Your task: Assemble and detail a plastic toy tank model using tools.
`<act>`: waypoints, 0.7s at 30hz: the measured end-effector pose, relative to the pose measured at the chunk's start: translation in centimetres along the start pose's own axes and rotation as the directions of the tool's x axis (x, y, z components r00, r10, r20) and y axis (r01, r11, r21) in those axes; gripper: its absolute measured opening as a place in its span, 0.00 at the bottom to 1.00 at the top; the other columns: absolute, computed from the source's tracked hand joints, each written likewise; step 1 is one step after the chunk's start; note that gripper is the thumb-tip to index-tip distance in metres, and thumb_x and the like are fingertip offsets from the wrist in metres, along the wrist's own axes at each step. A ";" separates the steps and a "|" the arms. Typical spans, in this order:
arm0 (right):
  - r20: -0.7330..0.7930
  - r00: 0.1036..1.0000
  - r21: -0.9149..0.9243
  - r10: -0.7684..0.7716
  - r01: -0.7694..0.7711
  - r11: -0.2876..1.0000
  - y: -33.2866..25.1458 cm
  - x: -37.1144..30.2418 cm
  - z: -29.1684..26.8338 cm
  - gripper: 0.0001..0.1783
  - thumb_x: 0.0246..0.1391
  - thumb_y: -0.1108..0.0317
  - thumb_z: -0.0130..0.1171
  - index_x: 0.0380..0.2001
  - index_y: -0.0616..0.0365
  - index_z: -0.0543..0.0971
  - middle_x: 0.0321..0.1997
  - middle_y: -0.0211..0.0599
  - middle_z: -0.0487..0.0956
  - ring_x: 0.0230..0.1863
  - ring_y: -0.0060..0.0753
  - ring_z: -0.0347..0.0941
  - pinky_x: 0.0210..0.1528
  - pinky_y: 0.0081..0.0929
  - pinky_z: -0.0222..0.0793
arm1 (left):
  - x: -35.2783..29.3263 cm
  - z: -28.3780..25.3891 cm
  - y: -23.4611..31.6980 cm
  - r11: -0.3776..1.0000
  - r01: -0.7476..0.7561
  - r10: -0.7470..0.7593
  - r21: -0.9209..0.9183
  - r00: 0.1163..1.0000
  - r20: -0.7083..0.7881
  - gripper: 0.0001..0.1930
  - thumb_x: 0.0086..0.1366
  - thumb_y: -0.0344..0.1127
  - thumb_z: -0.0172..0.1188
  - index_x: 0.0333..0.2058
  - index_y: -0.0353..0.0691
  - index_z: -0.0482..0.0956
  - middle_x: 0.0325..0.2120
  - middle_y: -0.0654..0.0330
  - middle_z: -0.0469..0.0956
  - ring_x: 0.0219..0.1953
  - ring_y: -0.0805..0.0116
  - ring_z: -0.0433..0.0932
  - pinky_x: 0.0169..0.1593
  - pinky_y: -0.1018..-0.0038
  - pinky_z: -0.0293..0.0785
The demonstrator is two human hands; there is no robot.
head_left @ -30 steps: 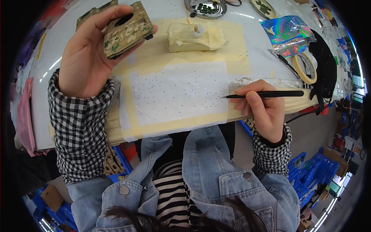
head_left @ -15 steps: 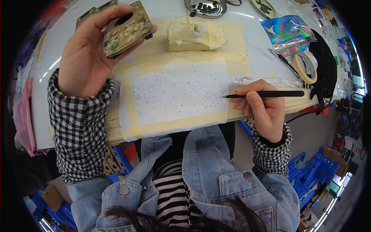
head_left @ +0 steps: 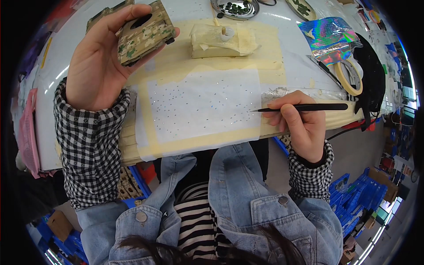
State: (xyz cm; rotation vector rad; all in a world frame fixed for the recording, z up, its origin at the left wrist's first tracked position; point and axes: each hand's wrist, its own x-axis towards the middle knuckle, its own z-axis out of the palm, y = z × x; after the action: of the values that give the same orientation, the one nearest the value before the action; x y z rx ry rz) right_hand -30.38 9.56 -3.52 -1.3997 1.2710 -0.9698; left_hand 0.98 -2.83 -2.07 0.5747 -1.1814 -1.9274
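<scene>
Up at the left, my left hand [head_left: 90,73] is closed around a boxy camouflage-patterned piece [head_left: 152,39] with a dark oval on its face. A pair of black tweezers [head_left: 327,107] lies nearly level in my right hand [head_left: 304,128], pinched between thumb and fingers. Its thin tip points left, over the right edge of a white sheet [head_left: 194,128]. Scattered across that sheet are many tiny shiny specks, like rhinestones, some bluish. Whether the tip touches a speck is too small to tell.
Behind the sheet sits a tape-wrapped block [head_left: 216,52] with a small white cup-like piece on it. A round metal dish [head_left: 251,13] of dark green bits stands farther back. On the right are a tape roll [head_left: 357,90], a utility knife [head_left: 324,66] and a holographic pouch [head_left: 327,33].
</scene>
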 end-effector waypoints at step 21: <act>-0.049 0.999 0.052 -0.021 0.023 0.998 0.1 0.0 -0.1 0.12 0.62 0.69 0.48 0.35 0.68 0.75 0.29 0.38 0.79 0.26 0.14 0.69 0.27 0.11 0.65 | 0.2 0.2 0.1 0.998 0.049 -0.050 -0.045 0.999 -0.003 0.20 0.72 0.39 0.33 0.53 0.37 0.68 0.56 0.44 0.64 0.58 0.57 0.68 0.58 0.73 0.67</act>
State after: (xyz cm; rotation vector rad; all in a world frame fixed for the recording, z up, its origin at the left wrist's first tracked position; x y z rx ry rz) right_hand -30.49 9.54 -3.61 -1.3599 1.2596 -1.0507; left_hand 0.75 -2.96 -1.86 0.5885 -1.1278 -1.9887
